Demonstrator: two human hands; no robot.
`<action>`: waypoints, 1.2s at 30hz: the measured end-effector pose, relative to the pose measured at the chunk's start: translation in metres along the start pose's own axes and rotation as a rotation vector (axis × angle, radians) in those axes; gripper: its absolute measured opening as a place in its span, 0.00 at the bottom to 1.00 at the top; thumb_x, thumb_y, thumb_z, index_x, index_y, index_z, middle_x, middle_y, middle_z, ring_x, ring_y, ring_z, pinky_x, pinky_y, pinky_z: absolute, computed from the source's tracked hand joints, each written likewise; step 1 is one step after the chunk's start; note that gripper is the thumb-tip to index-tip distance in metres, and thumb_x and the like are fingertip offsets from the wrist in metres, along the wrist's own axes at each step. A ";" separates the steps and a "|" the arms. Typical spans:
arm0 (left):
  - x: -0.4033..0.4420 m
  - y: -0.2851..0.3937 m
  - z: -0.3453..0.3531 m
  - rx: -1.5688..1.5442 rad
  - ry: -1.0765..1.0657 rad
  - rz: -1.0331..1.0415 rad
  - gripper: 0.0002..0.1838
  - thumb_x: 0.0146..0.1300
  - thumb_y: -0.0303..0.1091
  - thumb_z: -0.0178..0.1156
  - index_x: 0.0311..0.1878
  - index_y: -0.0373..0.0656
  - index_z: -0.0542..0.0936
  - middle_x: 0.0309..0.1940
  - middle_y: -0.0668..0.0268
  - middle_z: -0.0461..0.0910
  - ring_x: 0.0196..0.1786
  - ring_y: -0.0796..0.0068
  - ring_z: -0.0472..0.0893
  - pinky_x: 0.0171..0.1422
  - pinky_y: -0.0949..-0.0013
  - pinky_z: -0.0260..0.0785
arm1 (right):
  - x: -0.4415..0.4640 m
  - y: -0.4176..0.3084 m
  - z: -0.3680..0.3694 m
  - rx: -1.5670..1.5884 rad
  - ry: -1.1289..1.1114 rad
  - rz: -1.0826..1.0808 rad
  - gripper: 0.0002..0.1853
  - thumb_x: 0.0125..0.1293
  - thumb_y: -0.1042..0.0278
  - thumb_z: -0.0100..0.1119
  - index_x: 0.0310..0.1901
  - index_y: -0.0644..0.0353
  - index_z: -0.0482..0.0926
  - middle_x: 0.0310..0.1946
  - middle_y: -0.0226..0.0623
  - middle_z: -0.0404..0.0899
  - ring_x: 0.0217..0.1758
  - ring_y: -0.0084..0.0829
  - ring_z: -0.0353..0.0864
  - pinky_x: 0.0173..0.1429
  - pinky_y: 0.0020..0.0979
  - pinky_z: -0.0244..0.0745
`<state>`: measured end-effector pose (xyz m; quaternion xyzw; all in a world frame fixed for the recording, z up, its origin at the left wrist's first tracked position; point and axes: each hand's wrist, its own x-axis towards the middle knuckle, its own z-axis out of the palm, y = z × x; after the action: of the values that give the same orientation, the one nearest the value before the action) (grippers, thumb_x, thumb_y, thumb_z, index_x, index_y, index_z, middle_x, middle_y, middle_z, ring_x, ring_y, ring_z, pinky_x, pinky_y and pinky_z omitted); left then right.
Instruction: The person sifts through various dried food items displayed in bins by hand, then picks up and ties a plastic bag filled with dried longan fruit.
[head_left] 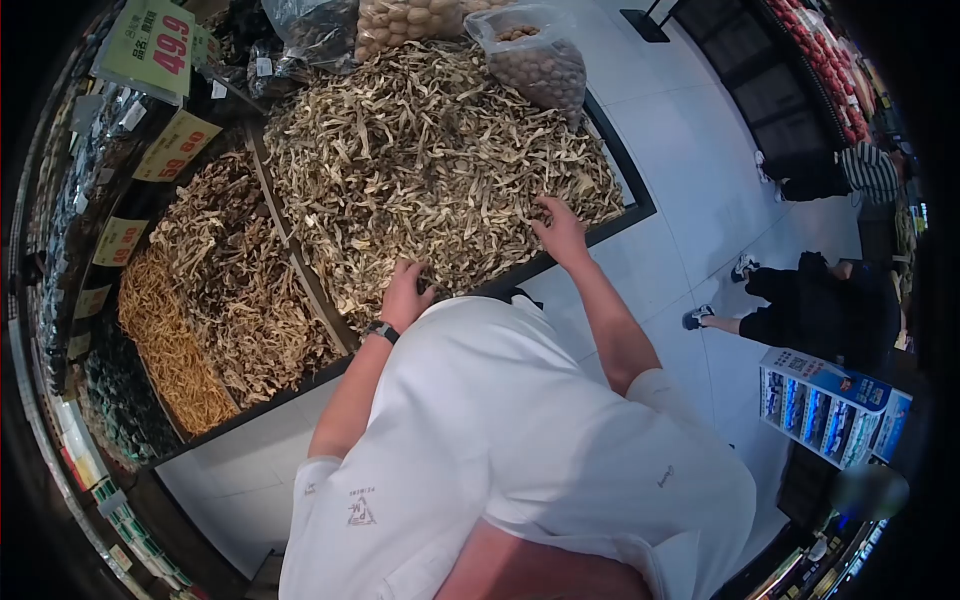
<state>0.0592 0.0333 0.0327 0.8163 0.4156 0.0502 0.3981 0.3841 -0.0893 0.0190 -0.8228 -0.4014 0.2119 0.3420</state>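
Note:
A large heap of dried sliced mushrooms fills the wide bin in front of me. At the heap's near edge is my left hand, a dark watch on its wrist. Its fingers are curled, and a small dark patch shows between fingers and thumb; I cannot make out what it is. Farther right, my right hand rests at the bin's near right side, fingertips at the mushroom pieces. Thumb and fingers are apart there, with nothing visible held.
Left of a divider lie brown dried mushrooms and orange-brown dried strands. A bag of round nuts stands on the heap's back right corner. Price signs line the left. Two people stand right, near a blue-white display rack.

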 end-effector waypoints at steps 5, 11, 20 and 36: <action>-0.004 -0.007 0.004 0.016 0.005 0.003 0.26 0.60 0.34 0.71 0.61 0.37 0.80 0.62 0.54 0.76 0.59 0.48 0.81 0.63 0.55 0.76 | 0.010 -0.012 -0.011 -0.106 0.038 -0.019 0.28 0.61 0.68 0.69 0.64 0.57 0.77 0.60 0.44 0.77 0.67 0.46 0.76 0.68 0.44 0.75; -0.011 -0.013 0.008 -0.003 0.093 0.016 0.25 0.59 0.31 0.70 0.60 0.36 0.81 0.60 0.50 0.77 0.59 0.49 0.81 0.66 0.57 0.74 | 0.051 -0.017 -0.028 -0.346 0.124 0.092 0.36 0.59 0.61 0.75 0.69 0.55 0.72 0.67 0.44 0.68 0.72 0.47 0.70 0.69 0.46 0.75; -0.019 -0.016 0.014 -0.065 0.190 -0.004 0.27 0.59 0.27 0.70 0.63 0.37 0.78 0.61 0.50 0.75 0.56 0.52 0.82 0.62 0.59 0.77 | 0.090 -0.028 -0.006 -0.384 -0.172 0.167 0.61 0.49 0.34 0.80 0.81 0.43 0.57 0.82 0.47 0.48 0.84 0.55 0.50 0.76 0.63 0.65; -0.014 -0.020 0.022 -0.029 0.276 -0.069 0.27 0.58 0.27 0.70 0.62 0.38 0.77 0.54 0.51 0.76 0.52 0.51 0.79 0.59 0.58 0.75 | 0.104 -0.063 0.001 -0.428 -0.194 0.111 0.51 0.57 0.63 0.79 0.80 0.37 0.59 0.78 0.51 0.54 0.76 0.57 0.66 0.63 0.50 0.83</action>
<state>0.0460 0.0165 0.0077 0.7809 0.4934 0.1543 0.3506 0.4122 0.0233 0.0572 -0.8730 -0.4225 0.2186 0.1076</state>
